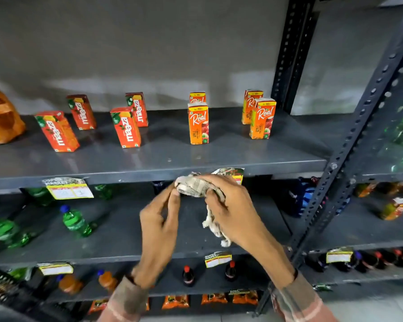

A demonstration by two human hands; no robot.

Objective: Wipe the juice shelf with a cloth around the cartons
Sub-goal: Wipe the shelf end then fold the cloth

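Step in hand, as judged: bunching the cloth [197, 188] into a pad before wiping. Cloth held in front of the juice shelf [230, 156] lip, at 6 o'clock from the middle Real carton [198, 124], not touching the shelf surface. Right hand [230, 205] closed round the cloth, a frayed tail hanging below the palm. Left hand [159, 219] pinching the cloth's near end with fingertips, otherwise loosely open.

Recommended: tuck the tail in, to avoid snagging cartons; wipe in lanes between the Maaza cartons [126, 127] at 10 o'clock and the Real pairs at 12 and 2 o'clock; press flat.

Shelf: grey painted metal, smooth, faintly glossy. Cartons: light rectangular card, likely to tip easily. Cloth: pale, worn, soft weave.
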